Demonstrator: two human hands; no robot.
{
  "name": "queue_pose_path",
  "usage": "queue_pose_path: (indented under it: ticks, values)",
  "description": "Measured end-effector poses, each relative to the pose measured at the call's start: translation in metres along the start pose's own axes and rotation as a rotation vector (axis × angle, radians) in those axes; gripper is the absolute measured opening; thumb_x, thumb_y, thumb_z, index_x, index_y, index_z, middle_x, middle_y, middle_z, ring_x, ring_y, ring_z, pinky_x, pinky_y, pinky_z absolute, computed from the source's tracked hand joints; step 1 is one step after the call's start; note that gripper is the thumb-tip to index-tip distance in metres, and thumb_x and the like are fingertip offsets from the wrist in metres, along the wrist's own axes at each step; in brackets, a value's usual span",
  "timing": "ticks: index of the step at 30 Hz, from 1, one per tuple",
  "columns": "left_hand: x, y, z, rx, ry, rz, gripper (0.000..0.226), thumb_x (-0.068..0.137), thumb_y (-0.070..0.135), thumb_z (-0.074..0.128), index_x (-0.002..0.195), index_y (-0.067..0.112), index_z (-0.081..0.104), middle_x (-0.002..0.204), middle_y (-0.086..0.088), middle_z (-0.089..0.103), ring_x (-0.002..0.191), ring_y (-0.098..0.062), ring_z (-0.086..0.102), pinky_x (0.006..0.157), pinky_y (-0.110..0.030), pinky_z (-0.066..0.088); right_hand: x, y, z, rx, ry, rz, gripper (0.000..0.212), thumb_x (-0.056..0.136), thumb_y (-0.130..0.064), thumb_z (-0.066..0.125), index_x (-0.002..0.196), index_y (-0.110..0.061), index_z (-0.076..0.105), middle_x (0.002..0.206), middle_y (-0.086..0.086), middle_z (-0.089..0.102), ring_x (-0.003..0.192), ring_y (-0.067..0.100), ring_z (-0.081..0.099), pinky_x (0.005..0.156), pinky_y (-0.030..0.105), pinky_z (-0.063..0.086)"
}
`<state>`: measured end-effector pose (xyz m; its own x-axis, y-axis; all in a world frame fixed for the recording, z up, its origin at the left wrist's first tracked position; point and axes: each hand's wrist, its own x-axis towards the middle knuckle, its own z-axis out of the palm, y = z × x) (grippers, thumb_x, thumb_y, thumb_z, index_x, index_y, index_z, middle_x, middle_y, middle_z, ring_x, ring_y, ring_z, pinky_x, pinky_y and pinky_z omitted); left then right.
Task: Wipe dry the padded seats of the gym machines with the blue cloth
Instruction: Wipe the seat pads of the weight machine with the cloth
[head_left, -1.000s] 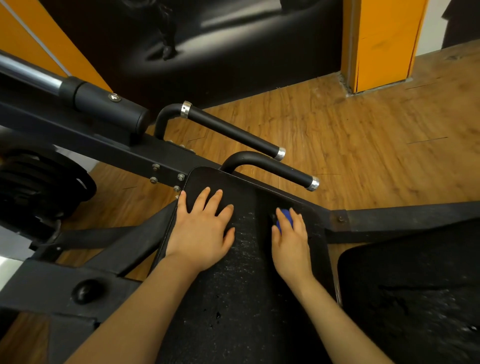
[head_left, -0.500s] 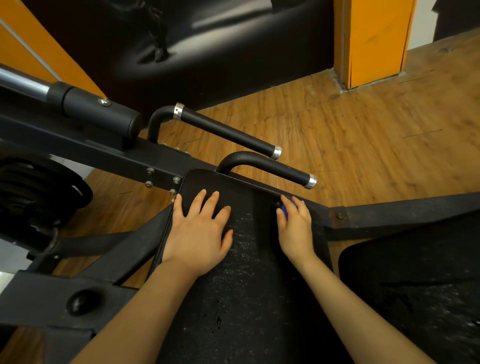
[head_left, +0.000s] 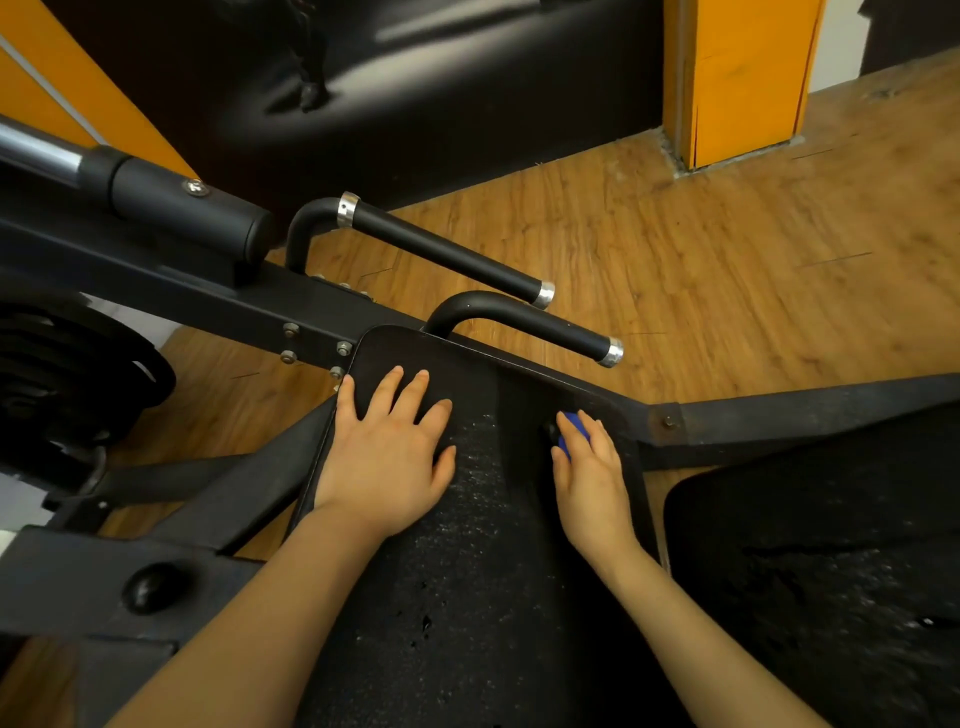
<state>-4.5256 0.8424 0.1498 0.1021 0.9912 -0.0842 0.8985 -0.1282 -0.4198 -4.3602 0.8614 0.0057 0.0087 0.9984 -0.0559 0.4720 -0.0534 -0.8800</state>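
Observation:
A black padded seat (head_left: 488, 519) of a gym machine fills the middle, its worn surface speckled pale. My left hand (head_left: 387, 449) lies flat on the pad's far left part, fingers spread, holding nothing. My right hand (head_left: 589, 470) presses a blue cloth (head_left: 571, 428) onto the pad near its far right corner. Only a small patch of the cloth shows between my fingers; the rest is hidden under the hand.
Two black handles (head_left: 524, 325) with chrome caps jut out beyond the pad's far edge. A second black pad (head_left: 831, 571) lies at the right. Weight plates (head_left: 67, 384) hang at the left, under a black frame beam (head_left: 171, 291). Wooden floor (head_left: 727, 260) and an orange pillar (head_left: 743, 78) lie beyond.
My right hand slid the cloth forward toward the pad's far right corner, then came back slightly. My left hand has stayed flat in place.

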Motion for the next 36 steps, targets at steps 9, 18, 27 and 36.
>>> queue_pose_path:
  ticks: [9,18,27,36]
  values:
    - [0.001,-0.001,0.001,0.003,0.014,0.006,0.057,0.099,0.053,0.029,0.152,0.033,0.026,0.164,-0.002,0.010,0.151,-0.025,0.000,0.116,-0.059,-0.002,0.001,0.006,0.003,-0.022,0.057,-0.024,0.046,0.104,-0.023,0.040,0.149,-0.029,0.035,0.161,-0.001,0.021,0.150,0.019,0.005,0.122,0.044,0.015]
    - [0.001,-0.002,0.003,-0.017,0.042,0.016,0.055,0.097,0.052,0.037,0.148,0.031,0.037,0.161,-0.005,0.022,0.150,-0.027,0.010,0.115,-0.061,0.002,0.060,0.021,-0.004,0.006,0.047,0.001,0.043,0.105,-0.021,0.037,0.148,-0.022,0.040,0.158,0.011,0.027,0.149,0.029,0.013,0.120,0.047,0.019]
    - [0.001,-0.001,0.000,0.022,-0.003,0.002,0.057,0.099,0.054,0.027,0.152,0.035,0.023,0.164,-0.001,0.007,0.151,-0.024,-0.002,0.116,-0.058,-0.003,0.051,0.031,-0.003,-0.025,0.042,-0.039,0.045,0.101,-0.035,0.046,0.144,-0.021,0.045,0.150,0.004,0.039,0.141,0.021,0.031,0.115,0.045,0.032]
    - [0.003,-0.002,0.002,-0.014,0.023,0.009,0.056,0.097,0.053,0.034,0.150,0.033,0.032,0.163,-0.004,0.016,0.151,-0.026,0.005,0.116,-0.060,0.000,0.009,0.038,0.003,-0.041,0.083,0.005,0.047,0.098,-0.038,0.048,0.144,-0.026,0.044,0.152,0.001,0.037,0.146,0.021,0.023,0.117,0.051,0.025]
